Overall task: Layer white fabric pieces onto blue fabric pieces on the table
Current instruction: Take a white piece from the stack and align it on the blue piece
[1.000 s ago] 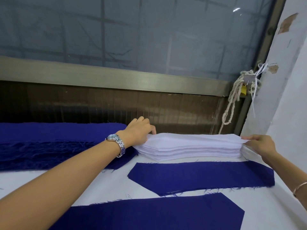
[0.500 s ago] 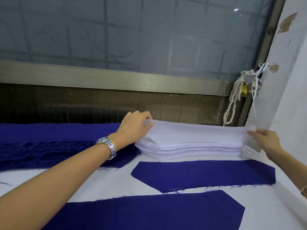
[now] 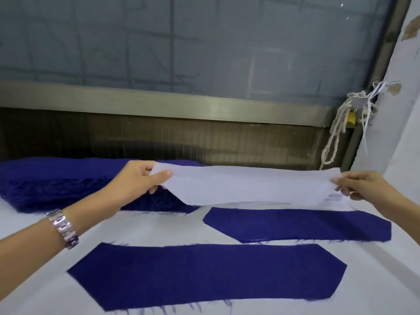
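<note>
I see the left hand and the right hand each pinching one end of a single white fabric piece, held just above the white stack at the table's far right edge. On the white table two cut pieces lie flat, the near blue piece and the far blue piece, with one blue stack at the far left edge. A metal-framed window and a knotted rope stand behind.

No readable text, label, brand, number or sign shows on anything here
</note>
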